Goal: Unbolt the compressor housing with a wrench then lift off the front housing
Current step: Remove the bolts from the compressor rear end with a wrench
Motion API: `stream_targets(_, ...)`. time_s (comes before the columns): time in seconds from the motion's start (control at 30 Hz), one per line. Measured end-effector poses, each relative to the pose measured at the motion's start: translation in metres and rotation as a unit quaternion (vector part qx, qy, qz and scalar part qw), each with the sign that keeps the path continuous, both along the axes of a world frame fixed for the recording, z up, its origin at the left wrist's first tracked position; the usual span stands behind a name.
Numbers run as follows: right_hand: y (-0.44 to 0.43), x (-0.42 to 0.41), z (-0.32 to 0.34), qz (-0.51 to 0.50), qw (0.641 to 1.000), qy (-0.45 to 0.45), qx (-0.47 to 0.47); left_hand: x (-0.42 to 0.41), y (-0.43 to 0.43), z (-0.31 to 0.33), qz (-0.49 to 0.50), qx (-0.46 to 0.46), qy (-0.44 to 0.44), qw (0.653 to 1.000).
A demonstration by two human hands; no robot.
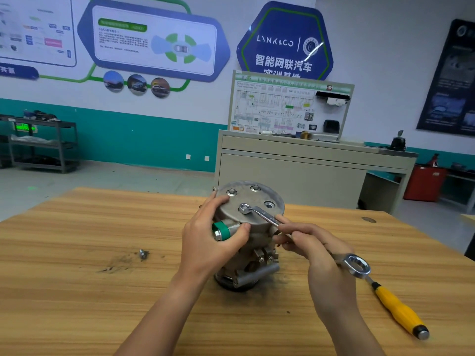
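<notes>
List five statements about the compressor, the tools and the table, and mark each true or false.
1. The wrench has its ring end on the top face of the compressor. True.
2. The left hand lies flat on the table. False: it grips the compressor's side.
3. A loose bolt lies on the table, left of the compressor. True.
4. The right hand holds the screwdriver. False: it holds the wrench, and the screwdriver lies on the table.
5. The top face has no bolts left. False: two bolts sit near its far edge.
</notes>
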State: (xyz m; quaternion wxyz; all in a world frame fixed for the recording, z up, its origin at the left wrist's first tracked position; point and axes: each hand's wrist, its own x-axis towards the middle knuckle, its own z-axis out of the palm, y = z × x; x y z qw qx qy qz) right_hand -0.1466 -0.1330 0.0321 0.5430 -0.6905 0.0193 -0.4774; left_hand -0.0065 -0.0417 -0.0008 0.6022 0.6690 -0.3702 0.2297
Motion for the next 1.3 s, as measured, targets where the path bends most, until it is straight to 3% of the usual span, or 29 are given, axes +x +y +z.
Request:
stream_targets(0.6, -0.020, -0.004, -0.004, 0.034, 0.998, -0.016, 0.057, -0.004, -0.016, 0.009, 0.015, 0.041, -0.003, 0.999)
stream_targets(0.7, -0.017, -0.005, -0.004, -0.015, 0.996, -0.014, 0.084, -0.007, -0.017, 0.009, 0.020, 0.055, 0.008, 0.998)
stream_targets(0.83, -0.007, -0.014, -0.008, -0.106, 0.971, -0.164, 0.135, -0.015, -0.018, 0.003, 0.018, 0.027, 0.035, 0.999)
stream_targets(0.9, -0.004, -0.018, -0.010, -0.161, 0.963, -0.195, 0.091, -0.017, -0.016, 0.001, 0.023, 0.020, 0.036, 0.999)
stream_targets(0.93, -0.006, -0.021, -0.009, -0.206, 0.962, -0.180, 0.016, -0.017, -0.016, 0.000, 0.027, 0.019, 0.035, 0.999)
stream_targets(1.0, -0.011, -0.031, -0.006, -0.288, 0.934, -0.092, -0.192, -0.016, -0.014, 0.000, 0.034, 0.019, 0.032, 0.999)
stream_targets(1.07, -0.013, -0.043, 0.009, -0.292, 0.898, 0.082, -0.319, -0.016, -0.014, 0.000, 0.032, 0.024, 0.034, 0.999)
stream_targets(1.1, -0.012, -0.049, 0.015, -0.292, 0.856, 0.197, -0.379, -0.016, -0.013, 0.000, 0.029, 0.026, 0.036, 0.999)
stream_targets(1.17, -0.012, -0.055, 0.024, -0.307, 0.725, 0.338, -0.515, -0.017, -0.015, -0.002, 0.029, 0.025, 0.038, 0.999)
stream_targets(1.23, -0.006, -0.047, 0.034, -0.297, 0.670, 0.375, -0.567, -0.019, -0.017, -0.002, 0.041, 0.020, 0.033, 0.998)
stream_targets(1.3, 0.001, -0.038, 0.041, -0.317, 0.644, 0.393, -0.575, -0.021, -0.018, 0.000, 0.047, 0.021, 0.030, 0.998)
